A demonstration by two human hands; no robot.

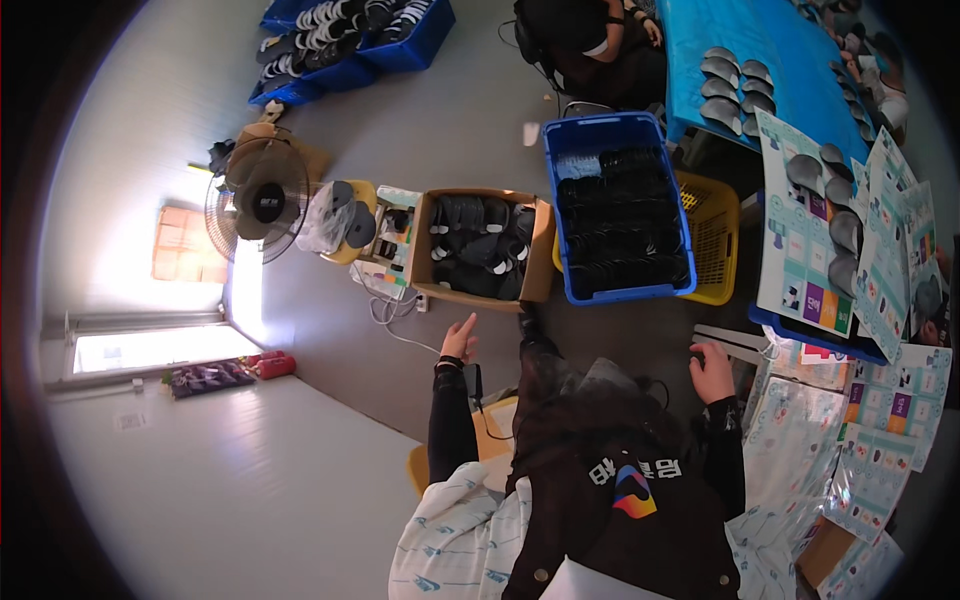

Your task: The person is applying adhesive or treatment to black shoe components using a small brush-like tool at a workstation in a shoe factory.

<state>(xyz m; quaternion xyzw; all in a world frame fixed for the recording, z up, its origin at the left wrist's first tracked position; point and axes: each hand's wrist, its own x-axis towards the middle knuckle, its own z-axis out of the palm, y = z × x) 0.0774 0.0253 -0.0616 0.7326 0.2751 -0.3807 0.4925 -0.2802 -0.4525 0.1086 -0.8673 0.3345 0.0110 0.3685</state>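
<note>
My left hand (461, 340) is held out in the air just in front of a cardboard box (540, 255), its fingers stretched and nothing in them. Inside the box lie several dark curved pieces (465, 215), some with pale edges. My right hand (712, 372) hangs on the right, fingers loosely bent, with nothing visible in it; it is apart from the table edge beside it. A blue crate (630, 295) stands ahead between my hands, holding tightly packed rows of thin black curved pieces (625, 225).
A yellow basket (715, 240) sits under the blue crate. On the right, a blue-covered table (690, 50) and printed sheets (800, 270) carry grey curved pieces (721, 90). A fan (262, 200) and a cable (400, 310) are on the left. A seated person (585, 45) is at the back.
</note>
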